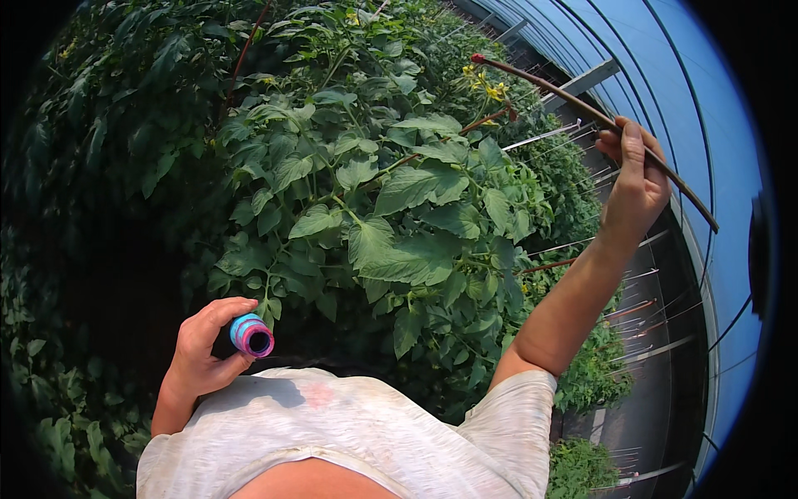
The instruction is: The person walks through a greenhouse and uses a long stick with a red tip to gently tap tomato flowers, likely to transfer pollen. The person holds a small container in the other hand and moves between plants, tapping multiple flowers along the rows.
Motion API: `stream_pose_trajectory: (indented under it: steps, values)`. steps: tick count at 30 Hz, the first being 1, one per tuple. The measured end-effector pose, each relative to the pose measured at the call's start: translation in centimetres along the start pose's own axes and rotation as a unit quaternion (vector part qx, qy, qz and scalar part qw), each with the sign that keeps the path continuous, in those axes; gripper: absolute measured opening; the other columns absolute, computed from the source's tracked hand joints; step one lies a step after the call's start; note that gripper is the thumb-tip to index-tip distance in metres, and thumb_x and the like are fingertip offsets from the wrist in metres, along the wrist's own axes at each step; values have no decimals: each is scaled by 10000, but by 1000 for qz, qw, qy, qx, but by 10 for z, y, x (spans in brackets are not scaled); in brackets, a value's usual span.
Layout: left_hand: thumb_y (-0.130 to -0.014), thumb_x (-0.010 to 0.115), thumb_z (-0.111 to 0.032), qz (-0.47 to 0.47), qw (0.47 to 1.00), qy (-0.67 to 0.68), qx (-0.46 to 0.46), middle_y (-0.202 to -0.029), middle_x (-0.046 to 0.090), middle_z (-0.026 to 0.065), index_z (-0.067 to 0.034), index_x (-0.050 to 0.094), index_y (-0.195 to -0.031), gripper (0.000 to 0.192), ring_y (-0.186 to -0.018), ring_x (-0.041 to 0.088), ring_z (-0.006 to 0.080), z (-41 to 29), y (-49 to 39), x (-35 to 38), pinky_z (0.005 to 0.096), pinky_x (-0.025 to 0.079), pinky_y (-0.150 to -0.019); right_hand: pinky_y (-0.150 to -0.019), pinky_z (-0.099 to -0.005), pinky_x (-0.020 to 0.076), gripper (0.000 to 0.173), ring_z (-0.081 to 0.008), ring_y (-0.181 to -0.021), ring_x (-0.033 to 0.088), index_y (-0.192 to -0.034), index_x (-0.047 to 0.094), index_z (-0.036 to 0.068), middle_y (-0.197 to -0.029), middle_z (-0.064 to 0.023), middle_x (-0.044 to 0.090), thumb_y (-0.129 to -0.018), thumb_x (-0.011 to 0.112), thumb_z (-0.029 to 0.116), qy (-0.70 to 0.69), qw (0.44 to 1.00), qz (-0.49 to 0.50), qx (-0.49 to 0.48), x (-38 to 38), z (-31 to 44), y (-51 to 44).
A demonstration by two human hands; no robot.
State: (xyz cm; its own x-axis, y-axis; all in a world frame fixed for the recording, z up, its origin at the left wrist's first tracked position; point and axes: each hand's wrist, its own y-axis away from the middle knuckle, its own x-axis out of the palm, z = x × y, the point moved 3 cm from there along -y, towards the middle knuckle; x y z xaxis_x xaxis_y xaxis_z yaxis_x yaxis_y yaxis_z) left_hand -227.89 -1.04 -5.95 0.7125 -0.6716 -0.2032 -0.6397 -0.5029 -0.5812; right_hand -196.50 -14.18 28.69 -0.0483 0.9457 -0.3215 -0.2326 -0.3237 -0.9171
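My left hand (202, 349) grips a small blue bottle (248, 329) whose open mouth is smeared pink and faces up at me. What the dark opening holds cannot be made out. Raised at the upper right, my right hand (636, 171) pinches a thin brown stick (548, 88) between thumb and fingers. The stick slants up to the left, and its far tip is coated red-pink. Just below that tip is a cluster of yellow tomato flowers (492, 88); whether they touch is unclear. Broad green tomato leaves (408, 249) fill the space between my hands.
Dense tomato plants (168, 81) stand in front and to the left, with a reddish support stake (246, 56) among them. To the right runs a grey ground strip (648, 380) with strings and rods above it. Beyond it curves the blue greenhouse film (673, 81) on dark hoops.
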Motion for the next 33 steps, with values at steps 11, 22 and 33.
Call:
stream_pose_trajectory:
  steps: [11, 22, 33]
  values:
    - [-574, 770, 35, -17, 1000, 4, 6, -1164, 689, 176, -7, 610, -1209, 656, -1066, 677, 347, 4, 13, 10, 397, 545, -922, -696, -259, 551, 199, -182, -698, 674, -992, 691, -87, -861, -176, 713, -965, 613, 94, 65, 984, -56, -156, -23, 43, 19]
    - [-597, 774, 25, -49, 998, -34, -5, -1146, 685, 189, 1, 607, -1194, 621, -1044, 683, 346, 1, 28, 2, 393, 554, -896, -626, -377, 433, 190, -225, -647, 586, -1071, 628, 1, -805, -103, 644, -969, 597, 158, 57, 929, 171, -323, 0, 73, 152]
    - [-648, 761, 5, -9, 999, -20, -33, -1172, 679, 180, 11, 610, -1200, 572, -1063, 665, 309, 66, 19, -115, 374, 518, -921, -711, -385, 477, 227, -250, -775, 637, -1117, 647, -10, -937, -124, 662, -916, 679, 93, 329, 882, 102, -321, 117, 89, 171]
